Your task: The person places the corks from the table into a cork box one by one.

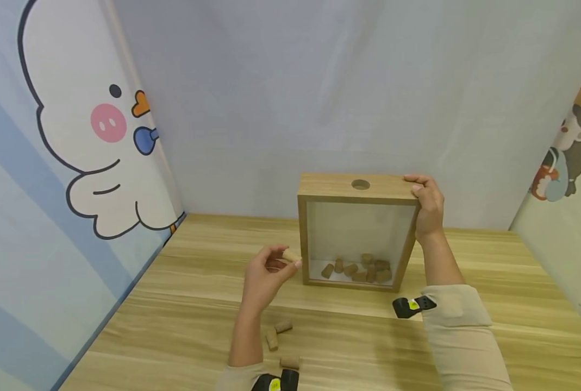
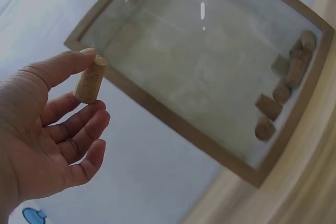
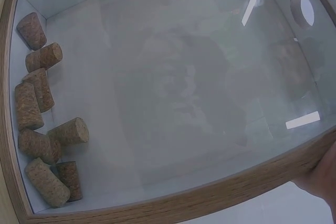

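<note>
My left hand (image 1: 264,278) pinches a cork (image 1: 292,256) between thumb and fingertips, just left of the wooden box's side. In the left wrist view that cork (image 2: 90,83) is held at a tilt, with the lower fingers loosely spread. The upright shadow-box frame (image 1: 326,186) has a clear front and a round hole (image 1: 361,184) in its top. My right hand (image 1: 429,209) grips its upper right corner. Several corks (image 1: 359,276) lie jumbled along the bottom inside; the right wrist view shows these corks (image 3: 29,106) close up through the front.
Three loose corks, one of them a cork (image 1: 290,362) nearest me, lie on the wood-grain table (image 1: 192,304) by my left forearm. A pale curtain (image 1: 251,108) hangs behind the box. Cartoon-printed cloth panels (image 1: 70,190) stand at both sides.
</note>
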Motion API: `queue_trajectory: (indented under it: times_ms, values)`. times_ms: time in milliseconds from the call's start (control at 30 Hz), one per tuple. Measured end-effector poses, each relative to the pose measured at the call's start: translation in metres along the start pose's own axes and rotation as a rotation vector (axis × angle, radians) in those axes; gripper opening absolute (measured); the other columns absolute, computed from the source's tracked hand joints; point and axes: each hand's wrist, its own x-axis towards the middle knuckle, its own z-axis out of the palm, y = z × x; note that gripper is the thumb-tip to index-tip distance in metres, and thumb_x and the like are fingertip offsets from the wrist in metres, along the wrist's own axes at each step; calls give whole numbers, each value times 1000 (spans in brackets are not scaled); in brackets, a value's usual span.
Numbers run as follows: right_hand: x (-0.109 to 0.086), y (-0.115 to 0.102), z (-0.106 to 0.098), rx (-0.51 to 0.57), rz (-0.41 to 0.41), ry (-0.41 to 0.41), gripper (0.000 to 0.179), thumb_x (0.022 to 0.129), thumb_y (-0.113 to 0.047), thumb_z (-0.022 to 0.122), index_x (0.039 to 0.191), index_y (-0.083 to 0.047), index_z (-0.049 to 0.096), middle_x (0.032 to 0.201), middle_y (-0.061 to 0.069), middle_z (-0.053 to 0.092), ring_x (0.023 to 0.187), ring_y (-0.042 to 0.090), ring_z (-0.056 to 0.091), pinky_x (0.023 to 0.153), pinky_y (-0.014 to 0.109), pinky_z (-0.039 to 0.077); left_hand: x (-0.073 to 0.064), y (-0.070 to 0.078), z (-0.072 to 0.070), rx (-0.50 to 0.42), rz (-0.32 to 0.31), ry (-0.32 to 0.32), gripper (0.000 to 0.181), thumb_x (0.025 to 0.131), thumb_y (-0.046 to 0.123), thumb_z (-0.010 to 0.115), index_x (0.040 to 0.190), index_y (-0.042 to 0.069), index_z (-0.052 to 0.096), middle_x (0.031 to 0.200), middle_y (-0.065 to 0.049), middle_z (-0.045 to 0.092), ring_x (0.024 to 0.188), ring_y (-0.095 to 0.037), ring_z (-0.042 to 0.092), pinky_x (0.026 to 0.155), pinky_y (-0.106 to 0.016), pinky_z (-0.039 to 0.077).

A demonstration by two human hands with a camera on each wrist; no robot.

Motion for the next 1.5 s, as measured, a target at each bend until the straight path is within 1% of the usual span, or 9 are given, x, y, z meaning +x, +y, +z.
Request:
queue_trajectory:
  times_ms: [167, 233, 300, 467, 633, 800, 1000, 1333, 1500]
  values:
    - [1, 1, 0, -3, 11, -6, 28, 83, -12, 40, 90, -18, 67, 103, 4, 55, 89, 18, 46, 77, 33, 32, 12, 20, 10, 23, 69, -10, 40, 78, 22, 78, 110, 5, 63, 92, -4, 63, 81, -20, 59, 75, -36, 47]
    - [1, 1, 1, -1, 19, -13, 28, 84, -12, 40, 91, -18, 66, 103, 4, 55, 89, 18, 46, 77, 33, 32, 18, 20, 13, 31, 105, -19, 41, 76, 27, 78, 110, 8, 64, 92, -1, 62, 81, -17, 58, 74, -35, 46]
    - [0, 1, 1, -2, 24, -18, 28, 84, -12, 40, 91, -18, 66, 103, 4, 55, 88, 18, 46, 76, 33, 33, 23, 28, 16, 33, 130, -28, 41, 76, 26, 78, 110, 8, 64, 92, -1, 62, 81, -18, 58, 75, -36, 46]
    - [0, 0, 2, -5, 17, -23, 29, 84, -12, 40, 91, -18, 67, 103, 4, 54, 89, 18, 46, 76, 33, 32, 35, 48, 22, 18, 237, -56, 40, 75, 17, 80, 110, 4, 63, 94, -3, 60, 81, -22, 57, 74, -38, 47]
    - [1, 1, 0, -12, 8, -16, 28, 84, -13, 40, 92, -18, 66, 103, 5, 54, 88, 19, 46, 76, 33, 32, 48, 67, 29, 6, 308, -67, 39, 73, 5, 79, 108, 3, 62, 100, -6, 60, 83, -19, 60, 74, -37, 50]
    - [2, 2, -1, -25, 5, -11, 27, 84, -15, 40, 93, -17, 66, 102, 5, 54, 88, 19, 46, 75, 34, 32, 62, 87, 36, -55, 314, -79, 38, 72, -5, 76, 106, 0, 59, 100, -9, 59, 80, -18, 63, 69, -29, 52]
    - [2, 1, -2, -29, 1, -11, 28, 84, -15, 39, 93, -17, 65, 102, 5, 53, 87, 19, 46, 74, 34, 33, 78, 105, 43, -62, 289, -113, 39, 75, -1, 75, 109, 3, 58, 101, -8, 56, 81, -16, 62, 67, -25, 52]
    - [-1, 3, -3, -27, 12, 1, 27, 83, -14, 40, 92, -18, 65, 102, 5, 54, 88, 19, 46, 76, 33, 32, 106, 111, 63, -61, 321, -158, 38, 76, -3, 74, 111, 1, 60, 98, -12, 60, 83, -19, 63, 67, -23, 52]
    - [0, 1, -2, -25, 3, 1, 28, 83, -13, 40, 92, -17, 66, 102, 5, 55, 88, 19, 46, 75, 33, 32, 118, 114, 76, -41, 274, -193, 42, 75, -6, 73, 114, 3, 60, 97, -10, 60, 82, -18, 62, 66, -23, 52]
